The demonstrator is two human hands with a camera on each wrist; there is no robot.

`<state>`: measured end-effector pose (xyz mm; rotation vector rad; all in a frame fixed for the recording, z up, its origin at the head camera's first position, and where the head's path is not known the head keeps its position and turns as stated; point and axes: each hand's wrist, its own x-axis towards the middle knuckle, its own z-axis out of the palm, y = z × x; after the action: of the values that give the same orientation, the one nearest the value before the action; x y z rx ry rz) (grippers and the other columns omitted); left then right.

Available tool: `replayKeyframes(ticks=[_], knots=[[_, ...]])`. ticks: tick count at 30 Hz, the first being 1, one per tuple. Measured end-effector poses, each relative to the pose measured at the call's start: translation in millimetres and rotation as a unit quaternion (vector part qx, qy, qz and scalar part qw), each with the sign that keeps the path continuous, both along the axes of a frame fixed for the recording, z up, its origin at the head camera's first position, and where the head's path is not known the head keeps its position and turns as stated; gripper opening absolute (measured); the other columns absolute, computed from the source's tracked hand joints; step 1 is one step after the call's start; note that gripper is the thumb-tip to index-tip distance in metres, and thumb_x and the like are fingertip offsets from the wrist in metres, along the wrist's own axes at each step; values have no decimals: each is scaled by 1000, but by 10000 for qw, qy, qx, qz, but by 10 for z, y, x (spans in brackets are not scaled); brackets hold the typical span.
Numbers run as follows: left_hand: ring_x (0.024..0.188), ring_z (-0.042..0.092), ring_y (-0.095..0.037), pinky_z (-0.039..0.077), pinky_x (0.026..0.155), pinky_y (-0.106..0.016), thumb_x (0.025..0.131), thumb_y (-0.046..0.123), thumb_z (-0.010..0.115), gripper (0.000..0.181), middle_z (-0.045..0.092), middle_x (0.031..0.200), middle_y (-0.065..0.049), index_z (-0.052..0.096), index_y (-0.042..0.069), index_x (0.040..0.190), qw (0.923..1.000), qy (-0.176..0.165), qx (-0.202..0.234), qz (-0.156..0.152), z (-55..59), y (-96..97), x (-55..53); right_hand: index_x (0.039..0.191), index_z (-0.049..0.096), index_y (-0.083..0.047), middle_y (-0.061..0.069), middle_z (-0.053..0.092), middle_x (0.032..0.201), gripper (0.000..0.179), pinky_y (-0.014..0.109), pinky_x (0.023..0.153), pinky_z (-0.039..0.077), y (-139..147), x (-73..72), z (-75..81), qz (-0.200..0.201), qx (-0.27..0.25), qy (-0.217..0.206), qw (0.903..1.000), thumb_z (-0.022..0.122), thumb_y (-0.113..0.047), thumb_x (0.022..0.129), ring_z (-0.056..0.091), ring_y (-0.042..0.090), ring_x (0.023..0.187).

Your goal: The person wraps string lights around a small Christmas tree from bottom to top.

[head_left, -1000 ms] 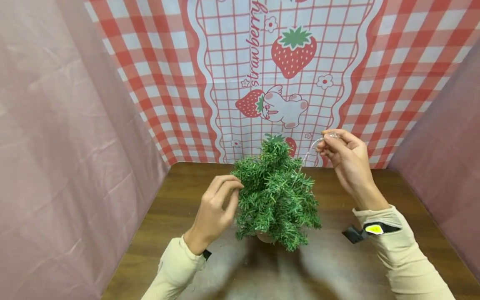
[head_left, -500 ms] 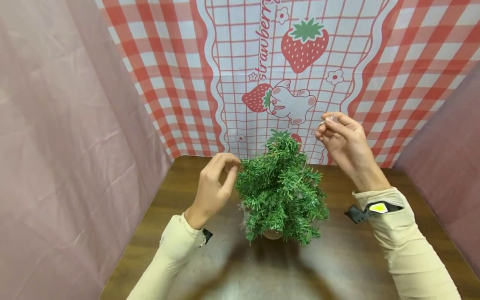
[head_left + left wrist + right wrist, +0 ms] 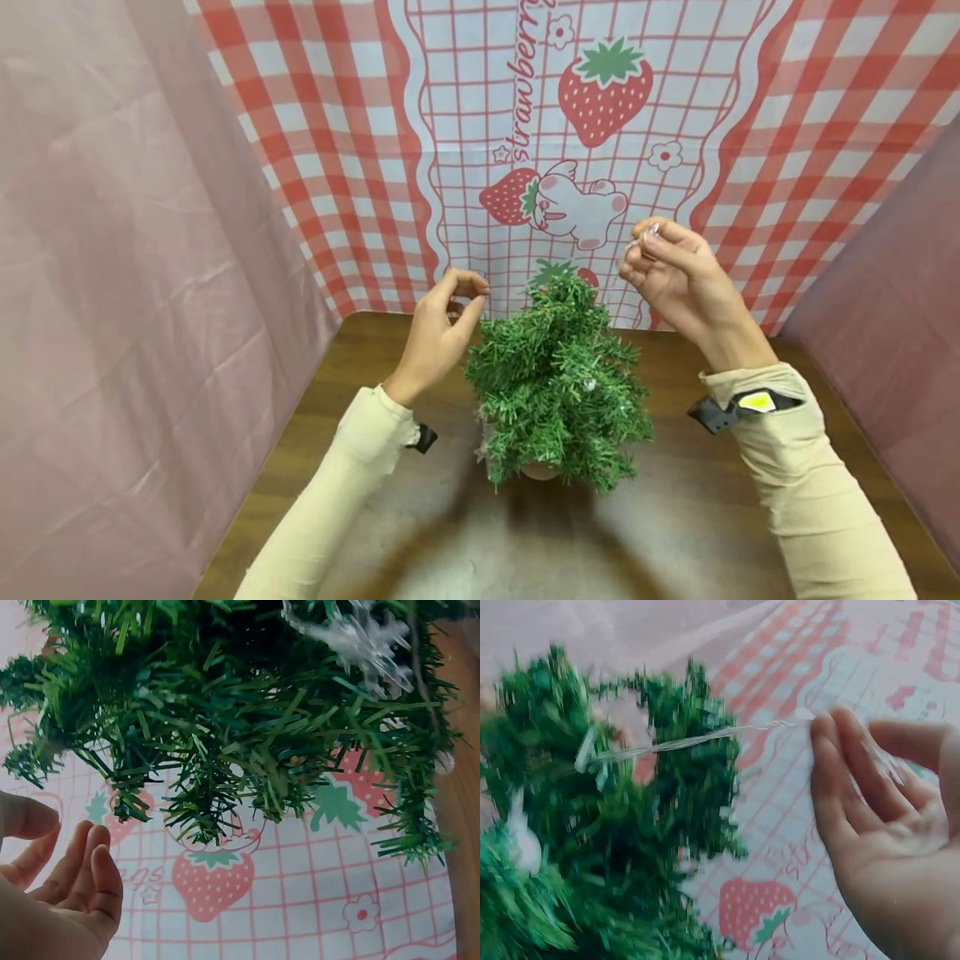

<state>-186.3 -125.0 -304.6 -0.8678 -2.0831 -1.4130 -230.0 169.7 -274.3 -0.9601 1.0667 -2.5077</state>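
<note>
A small green artificial Christmas tree stands upright on the table between the hands. My right hand, raised to its upper right, pinches a clear string-light wire between thumb and fingers. From that hand the twisted wire stretches to the tree in the right wrist view. To the tree's upper left, my left hand has bent, loosely curled fingers, and I see nothing held in them. A clear snowflake ornament hangs among the branches in the left wrist view. Another whitish piece shows blurred on the tree.
Behind the tree hangs a red-and-white checked strawberry cloth. Pink fabric walls the left side, with a similar drape at the right. The brown wooden table lies under everything.
My left hand has risen along the tree's left side toward its top. The right hand has moved up with the wire and shifted slightly left in the last half second.
</note>
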Motion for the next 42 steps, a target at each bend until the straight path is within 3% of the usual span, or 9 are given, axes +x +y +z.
replayKeyframes(ticks=[6, 12, 21, 26, 30, 34, 37, 39, 42], knots=[[99, 53, -24, 45, 81, -35, 92, 7, 47, 18, 57, 105, -9, 50, 5, 110, 9958, -773, -43, -481, 64, 84, -176, 106, 55, 9, 17, 62, 84, 19, 31, 70, 50, -31, -247, -115, -1478, 365, -555, 9868, 49, -1, 90, 60, 25, 76], [106, 52, -26, 43, 90, -30, 94, 9, 44, 22, 56, 111, -11, 49, 3, 114, 9865, -1276, -33, -1022, 156, 248, -362, 113, 52, 7, 13, 63, 83, 31, 27, 65, 52, -104, -360, -222, -2549, 1821, -439, 9486, 57, -9, 87, 62, 19, 73], [104, 54, -24, 46, 87, -31, 96, 17, 42, 30, 55, 115, -11, 49, 3, 121, 9698, -1965, -497, -1359, 208, 495, -570, 119, 42, -3, 10, 64, 86, 45, 26, 69, 45, -241, -402, -213, -2733, 4090, -213, 8704, 61, -28, 85, 59, 17, 84], [95, 56, -23, 48, 80, -32, 96, 20, 41, 34, 57, 110, -15, 47, 2, 125, 9555, -2518, -415, -1482, 217, 564, -690, 119, 46, -3, 15, 65, 91, 39, 25, 56, 37, -310, -375, -103, -2491, 4719, 508, 8442, 57, -24, 88, 56, 13, 73], [88, 56, -22, 49, 74, -32, 95, 26, 44, 37, 59, 97, -11, 49, 3, 123, 9460, -2896, -442, -1389, 207, 597, -762, 121, 48, -7, 17, 63, 94, 36, 24, 43, 29, -328, -385, -89, -2237, 4883, 678, 8408, 56, -20, 89, 44, 8, 51], [75, 54, -18, 48, 66, -30, 93, 26, 48, 33, 58, 83, -6, 57, 1, 113, 9419, -3028, -415, -1396, 179, 654, -786, 124, 43, -6, 12, 63, 89, 38, 28, 71, 42, -311, -411, -157, -2028, 4731, 631, 8550, 55, -15, 89, 57, 16, 76], [61, 46, -13, 42, 53, -25, 92, 22, 51, 27, 55, 75, -4, 60, -1, 104, 9509, -2757, -414, -1347, 162, 693, -763, 125, 41, -5, 11, 63, 90, 41, 34, 85, 43, -309, -420, -193, -1852, 4641, 663, 8637, 56, -15, 88, 58, 20, 90], [57, 43, -13, 37, 50, -23, 91, 18, 52, 23, 54, 72, -5, 59, -2, 101, 9612, -2407, -310, -1310, 143, 702, -756, 125, 39, -6, 14, 62, 92, 41, 33, 77, 48, -322, -413, -188, -1646, 4703, 719, 8641, 56, -15, 89, 60, 19, 84], [59, 46, -23, 40, 52, -26, 91, 13, 53, 20, 54, 71, -13, 56, -6, 96, 9716, -1941, 137, -1345, 122, 690, -758, 127, 36, -6, 18, 60, 102, 40, 29, 64, 52, -354, -384, -129, -1489, 4960, 939, 8503, 51, -7, 90, 60, 16, 81]])
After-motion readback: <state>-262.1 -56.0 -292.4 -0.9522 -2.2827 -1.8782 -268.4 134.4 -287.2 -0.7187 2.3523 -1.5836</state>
